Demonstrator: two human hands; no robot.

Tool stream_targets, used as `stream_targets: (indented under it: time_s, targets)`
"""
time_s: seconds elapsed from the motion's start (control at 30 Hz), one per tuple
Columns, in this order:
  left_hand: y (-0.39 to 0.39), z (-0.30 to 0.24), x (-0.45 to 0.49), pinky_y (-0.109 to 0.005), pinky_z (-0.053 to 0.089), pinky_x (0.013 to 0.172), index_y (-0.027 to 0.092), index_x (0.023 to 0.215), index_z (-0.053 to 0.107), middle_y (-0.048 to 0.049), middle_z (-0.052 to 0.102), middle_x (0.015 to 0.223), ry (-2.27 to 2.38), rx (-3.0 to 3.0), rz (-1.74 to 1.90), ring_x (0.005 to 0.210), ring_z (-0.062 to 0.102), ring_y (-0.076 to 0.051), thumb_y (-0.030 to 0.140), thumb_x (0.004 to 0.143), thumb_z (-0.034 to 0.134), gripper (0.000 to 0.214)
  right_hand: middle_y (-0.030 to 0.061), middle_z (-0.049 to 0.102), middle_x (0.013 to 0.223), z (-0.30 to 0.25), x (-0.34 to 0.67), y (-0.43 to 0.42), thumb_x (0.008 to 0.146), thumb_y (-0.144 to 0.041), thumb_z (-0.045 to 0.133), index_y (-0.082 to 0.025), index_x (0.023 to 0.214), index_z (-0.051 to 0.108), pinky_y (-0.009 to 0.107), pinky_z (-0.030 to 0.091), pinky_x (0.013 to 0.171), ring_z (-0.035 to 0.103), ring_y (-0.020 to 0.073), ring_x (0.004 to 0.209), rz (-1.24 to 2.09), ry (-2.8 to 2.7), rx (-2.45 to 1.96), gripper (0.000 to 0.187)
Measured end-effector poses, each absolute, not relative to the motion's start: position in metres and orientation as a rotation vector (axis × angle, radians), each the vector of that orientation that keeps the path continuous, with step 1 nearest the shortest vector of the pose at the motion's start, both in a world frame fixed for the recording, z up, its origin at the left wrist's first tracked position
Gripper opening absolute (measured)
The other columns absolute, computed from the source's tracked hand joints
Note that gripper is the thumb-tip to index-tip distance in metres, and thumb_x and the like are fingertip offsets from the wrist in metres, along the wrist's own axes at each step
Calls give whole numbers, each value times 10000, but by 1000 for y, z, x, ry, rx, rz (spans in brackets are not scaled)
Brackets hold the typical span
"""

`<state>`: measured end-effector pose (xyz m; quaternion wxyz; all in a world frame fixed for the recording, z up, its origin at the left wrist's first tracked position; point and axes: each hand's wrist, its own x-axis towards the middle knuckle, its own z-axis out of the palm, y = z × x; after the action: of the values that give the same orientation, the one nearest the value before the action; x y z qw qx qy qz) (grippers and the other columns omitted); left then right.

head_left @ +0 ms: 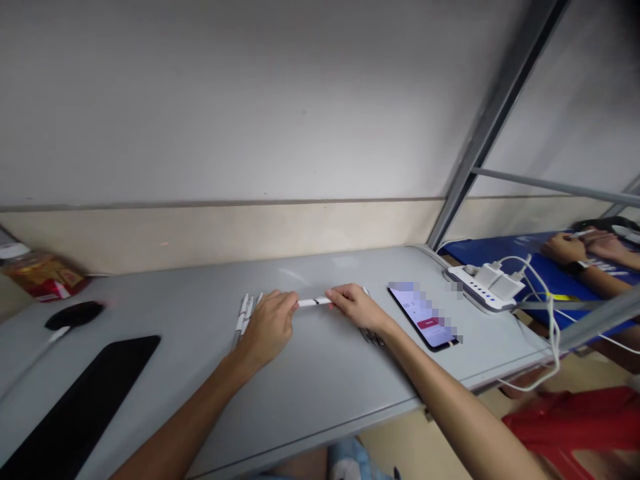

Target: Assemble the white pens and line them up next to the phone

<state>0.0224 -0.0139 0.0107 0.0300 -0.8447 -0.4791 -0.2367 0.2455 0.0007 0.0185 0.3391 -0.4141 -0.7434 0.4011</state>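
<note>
We hold a white pen (pixel 313 303) crosswise over the grey counter (pixel 310 393), the fingers of our left hand (pixel 270 324) pinching one end and those of our right hand (pixel 356 307) pinching the other. More white pens (pixel 243 312) lie just beside our left hand, partly hidden by it, while a lit smartphone (pixel 420 316) lies between our right hand and a power strip (pixel 477 292).

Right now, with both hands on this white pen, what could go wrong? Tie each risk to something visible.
The left hand, close beside other white pens, might scatter them. The right hand could slip off the held pen and bump the phone to its right. The white cable looping past the edge of the desk might snag and tug the power strip.
</note>
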Motion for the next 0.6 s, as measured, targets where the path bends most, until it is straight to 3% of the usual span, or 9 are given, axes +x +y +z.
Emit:
stream_targets:
  time_s: [0.2,0.4,0.5,0.6]
  targets:
    - [-10,7,18,-273,336,629,197,695,464,9,535,657,-1645,-2718,-881,655,499,-158,142,855,366,196,-2,536,648,12,239,-3,952,-325,449,-161,781,608,231,324,601,445,107,585,463,-2078,-926,285]
    - [-6,1,18,-267,369,642,197,738,488,11,559,688,-1770,-2779,-959,667,529,-155,270,935,315,272,89,606,971,13,246,3,921,-273,513,-182,1032,612,275,409,780,547,180,905,392,-2101,-812,174]
    - [-7,3,18,-287,382,702,197,786,514,-10,574,760,-1689,-2713,-966,750,534,-173,277,951,303,280,37,640,831,11,246,5,873,-345,596,-187,1097,602,253,410,684,564,153,738,556,-2079,-954,275]
    - [-8,5,17,-309,377,725,200,812,531,-20,568,782,-1592,-2686,-873,772,519,-186,309,967,299,300,1,613,667,10,243,4,925,-348,498,-177,935,656,240,375,614,517,122,597,635,-2068,-1059,233]
